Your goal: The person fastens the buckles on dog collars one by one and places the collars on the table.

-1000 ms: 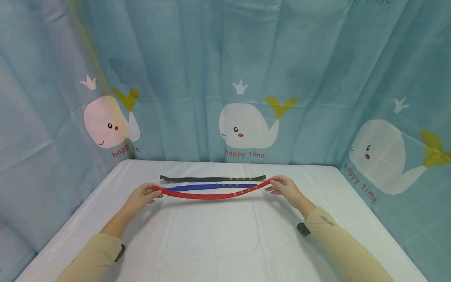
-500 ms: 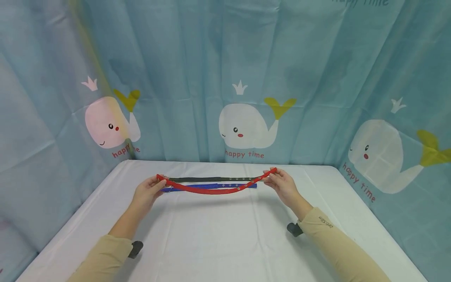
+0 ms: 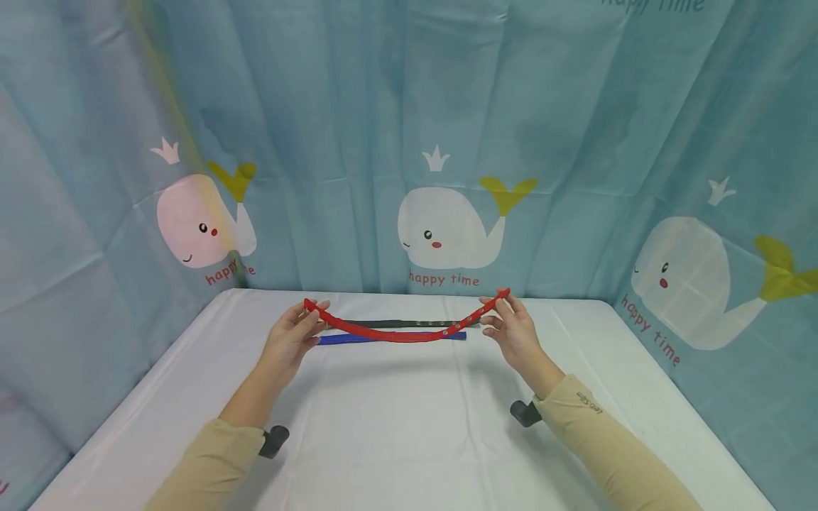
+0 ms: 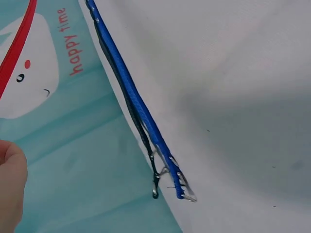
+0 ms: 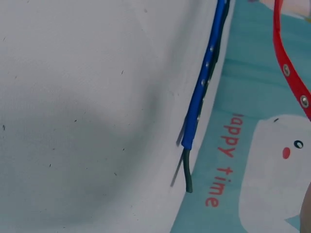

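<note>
A red pet collar (image 3: 402, 337) with metal eyelets hangs in a sagging curve between my two hands, raised above the table. My left hand (image 3: 287, 341) pinches its left end, and my right hand (image 3: 519, 339) pinches the eyelet end. Behind it a blue collar (image 3: 329, 340) and a dark green collar (image 3: 393, 323) lie side by side, partly covered by the red one in the head view. Metal buckles and rings show at the near ends of the blue collar (image 4: 131, 90) and the green collar in the left wrist view.
A white cloth covers the table (image 3: 396, 426). Blue-green curtains (image 3: 319, 142) printed with whales close off the back and both sides, right at the table's edges. Dark wrist-worn devices (image 3: 275, 441) stick out by both sleeves.
Both hands have raised the red collar higher off the table. The left hand has moved right toward the other hand, so the collar sags more deeply. The blue and green collars stay put.
</note>
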`<state>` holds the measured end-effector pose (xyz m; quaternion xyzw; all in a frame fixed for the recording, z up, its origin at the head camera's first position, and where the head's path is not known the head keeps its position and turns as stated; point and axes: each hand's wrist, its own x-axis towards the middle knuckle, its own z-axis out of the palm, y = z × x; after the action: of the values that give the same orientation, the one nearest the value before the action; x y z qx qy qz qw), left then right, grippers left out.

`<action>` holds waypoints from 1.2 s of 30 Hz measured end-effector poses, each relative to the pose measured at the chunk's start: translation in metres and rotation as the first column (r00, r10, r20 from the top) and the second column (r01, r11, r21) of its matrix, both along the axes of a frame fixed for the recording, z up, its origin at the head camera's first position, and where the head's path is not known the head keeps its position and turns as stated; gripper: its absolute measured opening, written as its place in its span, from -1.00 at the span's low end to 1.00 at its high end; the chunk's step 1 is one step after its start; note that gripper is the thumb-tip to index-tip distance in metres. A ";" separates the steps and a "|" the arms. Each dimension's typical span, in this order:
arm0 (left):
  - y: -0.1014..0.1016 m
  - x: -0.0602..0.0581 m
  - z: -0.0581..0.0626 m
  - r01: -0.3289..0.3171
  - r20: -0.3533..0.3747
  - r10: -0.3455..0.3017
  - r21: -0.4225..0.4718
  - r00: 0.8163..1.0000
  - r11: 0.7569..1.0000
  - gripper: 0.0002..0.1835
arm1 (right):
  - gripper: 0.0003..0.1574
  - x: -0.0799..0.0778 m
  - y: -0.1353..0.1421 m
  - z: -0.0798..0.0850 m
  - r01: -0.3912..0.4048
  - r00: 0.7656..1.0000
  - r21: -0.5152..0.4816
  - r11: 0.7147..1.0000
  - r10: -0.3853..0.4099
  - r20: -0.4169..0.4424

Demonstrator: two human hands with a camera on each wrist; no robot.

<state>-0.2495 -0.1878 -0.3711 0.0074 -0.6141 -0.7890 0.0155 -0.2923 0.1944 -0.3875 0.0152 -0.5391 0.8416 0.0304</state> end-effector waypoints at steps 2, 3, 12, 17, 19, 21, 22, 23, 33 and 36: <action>0.005 -0.001 0.002 -0.012 0.005 0.012 -0.015 1.000 1.000 -0.72 | -0.71 0.001 -0.002 0.001 -0.012 1.000 -0.008 1.000 0.011 -0.025; 0.008 -0.001 0.002 -0.018 0.006 0.018 -0.019 1.000 1.000 -0.71 | -0.72 0.002 -0.002 0.002 -0.020 0.999 -0.012 1.000 0.020 -0.037; 0.020 0.000 0.005 -0.060 -0.007 0.060 0.012 0.998 0.998 -0.78 | -0.79 0.002 -0.007 0.008 0.030 0.998 -0.038 0.999 -0.032 -0.054; 0.027 0.002 0.008 -0.033 -0.049 0.037 0.083 0.998 0.996 -0.78 | -0.68 0.003 -0.007 0.009 0.027 0.998 0.041 0.999 -0.024 -0.063; 0.030 0.002 0.010 -0.018 -0.072 0.027 0.130 0.997 0.991 -0.80 | -0.58 0.004 -0.009 0.010 0.015 0.998 0.063 0.998 -0.010 -0.067; 0.034 0.001 0.012 -0.011 -0.080 0.023 0.157 0.997 0.988 -0.82 | -0.49 0.006 -0.011 0.011 0.004 0.997 0.083 0.997 0.002 -0.071; 0.036 0.000 0.013 -0.010 -0.079 0.023 0.160 0.997 0.987 -0.83 | -0.47 0.006 -0.012 0.012 0.003 0.997 0.087 0.996 0.003 -0.075; 0.038 0.000 0.013 -0.005 -0.081 0.018 0.162 0.997 0.987 -0.82 | -0.48 0.006 -0.013 0.013 0.005 0.997 0.086 0.996 0.002 -0.078; 0.052 0.000 0.021 -0.051 -0.088 0.048 -0.025 0.995 0.998 -0.52 | -0.73 0.009 -0.017 0.015 0.058 0.993 0.111 0.992 -0.045 -0.113; 0.055 0.000 0.023 -0.044 -0.092 0.043 -0.012 0.995 0.999 -0.50 | -0.72 0.011 -0.018 0.015 0.025 0.993 0.122 0.992 -0.010 -0.121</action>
<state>-0.2492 -0.1328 -0.3478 -0.0154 -0.6180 -0.7837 0.0607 -0.2810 0.1762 -0.3729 0.0632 -0.5875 0.8038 0.0691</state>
